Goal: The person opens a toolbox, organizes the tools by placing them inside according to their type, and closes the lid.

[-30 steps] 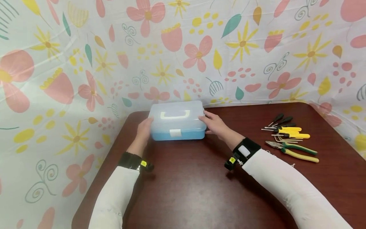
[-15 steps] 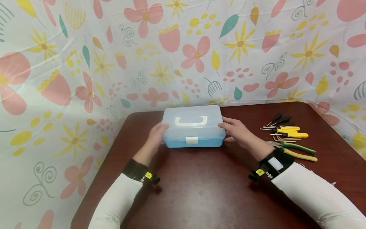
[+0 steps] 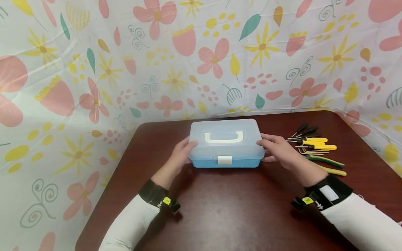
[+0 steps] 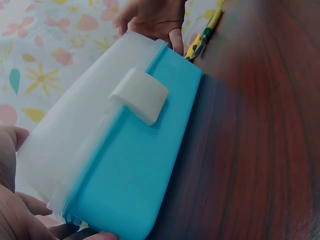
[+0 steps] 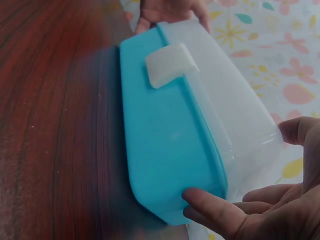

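A plastic storage box [image 3: 226, 153] with a light blue base, a frosted clear lid, a white carry handle [image 3: 224, 137] and a white front latch [image 4: 141, 95] lies lid up on the table, its lid closed. At its left end, my left hand [image 3: 179, 153] holds it with the thumb on the lid's edge and the fingers along the side. My right hand [image 3: 280, 150] grips the opposite end; in the right wrist view its fingertips [image 5: 202, 200] touch the blue base near the bottom corner. Whether the box's underside rests fully on the wood cannot be told.
To the right lie several screwdrivers [image 3: 323, 147] with yellow or black handles, bent hex keys [image 3: 315, 152] and pliers [image 3: 326, 161] with green and yellow grips, partly behind my right wrist. The dark wooden table [image 3: 220, 209] meets a floral cloth [image 3: 201, 69] at the back and left.
Both hands have moved the box to the right and nearer to me. Its lid has stayed closed, and the tools on the right have stayed in place.
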### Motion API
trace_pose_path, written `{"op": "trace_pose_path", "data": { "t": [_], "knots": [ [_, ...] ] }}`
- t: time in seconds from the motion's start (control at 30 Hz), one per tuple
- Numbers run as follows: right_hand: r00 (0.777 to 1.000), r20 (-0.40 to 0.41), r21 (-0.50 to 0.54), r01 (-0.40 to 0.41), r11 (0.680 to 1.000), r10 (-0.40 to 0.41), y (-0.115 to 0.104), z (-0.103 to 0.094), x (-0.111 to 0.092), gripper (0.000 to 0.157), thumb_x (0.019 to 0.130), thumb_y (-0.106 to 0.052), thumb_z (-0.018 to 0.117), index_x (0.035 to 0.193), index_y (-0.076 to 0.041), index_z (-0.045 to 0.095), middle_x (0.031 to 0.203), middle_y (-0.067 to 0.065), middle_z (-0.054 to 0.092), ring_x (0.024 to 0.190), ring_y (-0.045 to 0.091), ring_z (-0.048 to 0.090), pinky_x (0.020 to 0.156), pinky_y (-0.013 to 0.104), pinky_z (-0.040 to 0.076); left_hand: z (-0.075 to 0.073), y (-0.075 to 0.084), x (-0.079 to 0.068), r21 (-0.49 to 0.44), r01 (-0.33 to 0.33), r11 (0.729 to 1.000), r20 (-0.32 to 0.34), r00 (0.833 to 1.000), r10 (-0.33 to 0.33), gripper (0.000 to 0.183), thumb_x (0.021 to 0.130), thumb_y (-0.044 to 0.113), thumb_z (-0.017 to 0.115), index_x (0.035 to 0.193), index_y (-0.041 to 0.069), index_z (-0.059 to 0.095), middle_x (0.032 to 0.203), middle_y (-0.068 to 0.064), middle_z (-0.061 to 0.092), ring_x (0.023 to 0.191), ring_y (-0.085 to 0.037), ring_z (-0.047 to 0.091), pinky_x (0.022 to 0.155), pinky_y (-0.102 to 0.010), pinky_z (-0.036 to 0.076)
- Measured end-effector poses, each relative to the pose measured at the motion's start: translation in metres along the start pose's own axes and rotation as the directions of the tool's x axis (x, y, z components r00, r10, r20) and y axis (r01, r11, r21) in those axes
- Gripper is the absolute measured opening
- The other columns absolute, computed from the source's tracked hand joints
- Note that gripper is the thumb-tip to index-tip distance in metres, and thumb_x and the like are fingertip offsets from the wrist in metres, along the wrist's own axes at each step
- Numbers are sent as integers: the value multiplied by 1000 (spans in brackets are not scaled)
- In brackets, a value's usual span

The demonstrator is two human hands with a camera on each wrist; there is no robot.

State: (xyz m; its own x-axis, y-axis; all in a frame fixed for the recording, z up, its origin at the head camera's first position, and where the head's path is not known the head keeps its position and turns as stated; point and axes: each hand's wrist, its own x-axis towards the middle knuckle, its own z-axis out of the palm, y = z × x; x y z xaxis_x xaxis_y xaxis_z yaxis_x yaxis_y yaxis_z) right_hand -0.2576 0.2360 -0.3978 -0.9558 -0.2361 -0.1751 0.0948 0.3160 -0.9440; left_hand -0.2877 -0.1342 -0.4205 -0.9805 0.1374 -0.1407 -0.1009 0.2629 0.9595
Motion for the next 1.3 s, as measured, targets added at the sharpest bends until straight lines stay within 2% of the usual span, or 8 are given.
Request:
{"op": "trace_pose_path", "data": {
  "t": [0.2,0.43,0.63,1.03,1.3],
  "knots": [
    [999,4,-28,36,999,-36,5,-10,-9,74,106,-44,54,163,-7,26,162,28,37,120,28,68,86,48,61,7,2,-5,16,1,1000,19,1000,-1,63,97,61,59,154,39,45,153,-5,53,129,-31,59,98,-56,55],
    [999,1,-77,33,996,-33,9,-16,-11,77,105,-47,56,162,-4,28,157,30,44,111,22,73,84,46,62,11,3,-9,21,12,1000,31,999,-13,65,99,60,57,157,34,44,157,-7,50,130,-32,59,95,-52,58],
    [999,-16,-141,27,990,-29,7,-17,-14,81,103,-51,56,160,1,31,152,33,48,110,28,73,82,44,63,12,3,-9,11,15,1000,31,999,-15,65,100,57,55,157,30,43,155,-9,51,127,-31,60,90,-49,59],
    [998,-26,-229,49,972,-57,9,-20,-10,80,103,-54,56,159,-2,35,147,32,54,107,33,75,81,45,63,12,2,-6,3,8,1000,44,999,-9,64,100,58,55,157,33,43,155,-8,52,130,-32,59,94,-51,57],
    [997,-23,-243,60,968,-68,12,-21,-9,80,103,-54,56,159,-1,36,148,31,54,108,32,75,82,47,63,11,1,-8,6,0,1000,53,999,0,65,100,59,55,158,32,41,157,-8,50,132,-32,58,95,-51,57]
  ]
}}
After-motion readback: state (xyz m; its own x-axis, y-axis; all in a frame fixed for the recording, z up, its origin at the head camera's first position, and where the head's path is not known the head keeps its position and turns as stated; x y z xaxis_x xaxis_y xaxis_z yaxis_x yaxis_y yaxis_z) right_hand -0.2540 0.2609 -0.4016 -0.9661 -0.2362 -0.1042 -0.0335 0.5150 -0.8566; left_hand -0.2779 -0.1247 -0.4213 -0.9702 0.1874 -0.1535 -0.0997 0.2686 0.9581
